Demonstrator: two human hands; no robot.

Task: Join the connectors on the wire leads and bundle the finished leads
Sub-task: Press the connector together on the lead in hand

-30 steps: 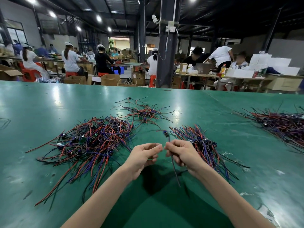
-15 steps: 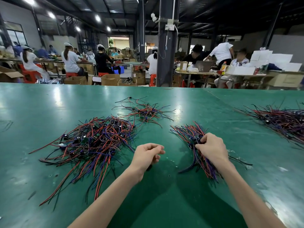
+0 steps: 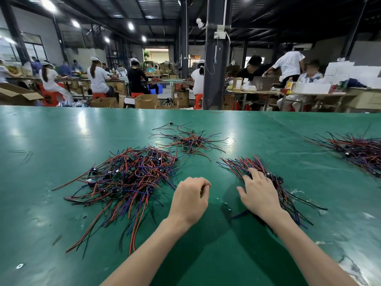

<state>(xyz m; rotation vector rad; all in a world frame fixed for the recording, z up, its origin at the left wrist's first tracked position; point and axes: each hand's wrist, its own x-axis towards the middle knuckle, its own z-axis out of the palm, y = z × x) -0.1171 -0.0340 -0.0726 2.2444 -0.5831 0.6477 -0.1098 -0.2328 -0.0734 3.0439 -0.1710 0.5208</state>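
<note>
Green worktop [image 3: 61, 129] is carrying four heaps of red, blue and black wire leads. The biggest, the loose pile [image 3: 132, 176], is sprawling left of centre, with its strands trailing toward the near edge. The side pile [image 3: 358, 151] is running off the right edge. The far pile [image 3: 188, 141] is sitting beyond centre, well apart from both hands. The smallest, the finished bundle [image 3: 243, 164], is lying right of centre with its long axis slanting from far-left to near-right and its connectors clustering mid-length.

Right hand [image 3: 260, 196] is lying palm-down on that bundle, with its fingers [image 3: 254, 173] spread wide and pressing flat, gripping nothing. Left hand [image 3: 189, 201] is hovering between the loose pile and the bundle with fingers curled toward the thumb. Something small may be sitting at the tips, but I cannot tell whether it is holding anything.

Judging the step: a joined lead is being laid down and patted into the bundle. The next pick is probably coming from the loose pile, which is lying left of and slightly beyond the left hand. The left hand is the nearer one, just beside the pile's near-right fringe, and the right hand would be crossing over it to reach.
</note>
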